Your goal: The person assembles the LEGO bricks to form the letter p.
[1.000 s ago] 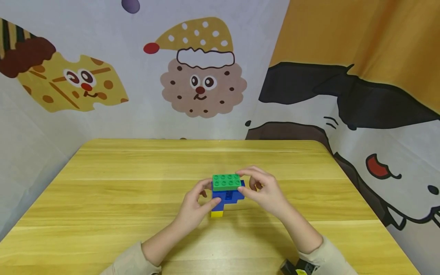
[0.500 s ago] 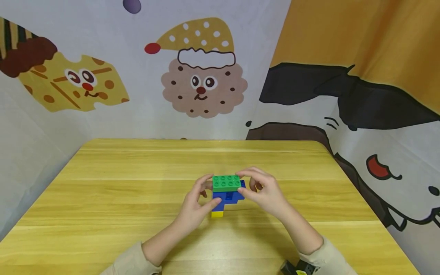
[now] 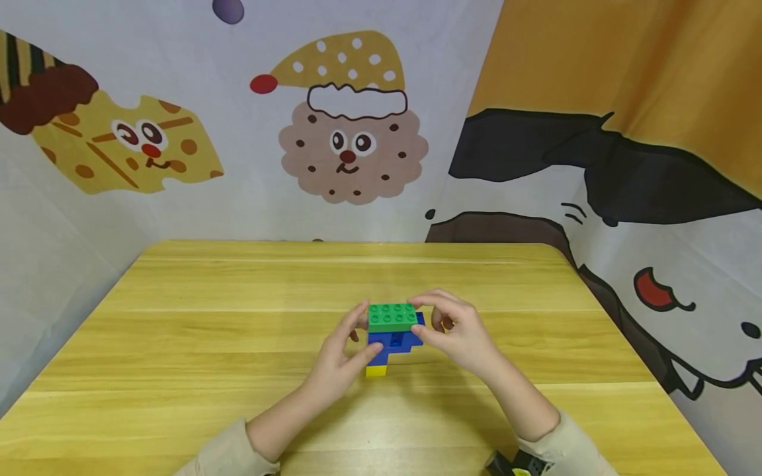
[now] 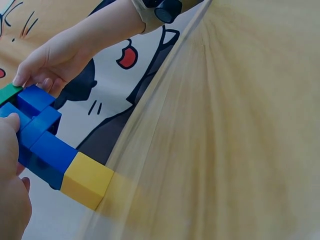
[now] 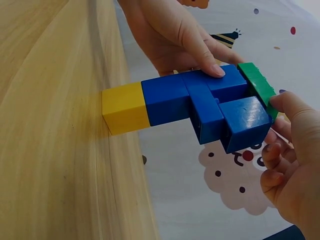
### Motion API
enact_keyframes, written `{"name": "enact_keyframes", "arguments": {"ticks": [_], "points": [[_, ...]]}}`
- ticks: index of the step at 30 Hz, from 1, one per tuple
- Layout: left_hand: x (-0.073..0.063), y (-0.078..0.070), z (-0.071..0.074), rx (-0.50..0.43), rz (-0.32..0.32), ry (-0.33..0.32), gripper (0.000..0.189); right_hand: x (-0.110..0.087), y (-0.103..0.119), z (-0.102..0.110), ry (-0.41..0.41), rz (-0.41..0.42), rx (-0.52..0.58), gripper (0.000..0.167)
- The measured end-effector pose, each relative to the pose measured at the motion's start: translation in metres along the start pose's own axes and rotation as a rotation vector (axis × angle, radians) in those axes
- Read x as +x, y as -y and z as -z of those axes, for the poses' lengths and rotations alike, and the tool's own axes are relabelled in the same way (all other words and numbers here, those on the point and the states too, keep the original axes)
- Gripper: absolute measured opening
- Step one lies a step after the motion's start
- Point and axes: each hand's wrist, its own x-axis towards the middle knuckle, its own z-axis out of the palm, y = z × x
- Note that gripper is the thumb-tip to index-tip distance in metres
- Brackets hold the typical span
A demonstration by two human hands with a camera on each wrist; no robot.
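A toy brick build stands on the table, with a yellow brick (image 5: 125, 107) at its foot, several blue bricks (image 5: 167, 97) above it and a flat green brick (image 3: 391, 318) with studs on top. In the head view my left hand (image 3: 336, 350) holds the left side of the build, its thumb on a blue brick and its index finger by the green brick's left end. My right hand (image 3: 455, 330) pinches the green brick at its right end between thumb and index finger. In the right wrist view the blue part branches sideways under the green brick.
The wooden table (image 3: 208, 317) spreads out around the build. A black device with a yellow patch (image 3: 520, 471) sits by the right sleeve at the bottom edge. Behind the table hangs a cartoon-printed cloth (image 3: 351, 225).
My left index finger has slid slightly up and straightened beside the green brick's left end. The right hand and the brick build have hardly moved.
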Motion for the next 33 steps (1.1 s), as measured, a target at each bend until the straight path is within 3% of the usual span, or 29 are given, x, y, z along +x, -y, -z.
{"name": "enact_keyframes", "arguments": {"ticks": [7,13,19,27,33], "points": [[-0.0011,-0.0006,-0.0004,0.015,0.000,0.014,0.062,0.0000,-0.0004,-0.0003,0.003,-0.007,0.007,0.036],[-0.0015,0.0009,-0.0010,0.025,-0.039,0.005,0.061,0.0002,-0.0007,-0.0004,0.008,-0.016,0.007,0.036],[0.0002,-0.0017,-0.0006,0.025,-0.038,0.007,0.059,-0.0001,-0.0024,-0.0006,0.010,-0.022,0.024,0.036],[0.0018,-0.0035,-0.0001,0.018,-0.015,0.002,0.054,-0.0011,-0.0053,-0.0009,0.012,-0.021,0.049,0.036],[0.0024,-0.0046,0.0003,0.021,0.036,0.014,0.051,-0.0013,-0.0043,-0.0018,0.014,-0.058,0.072,0.035]]}}
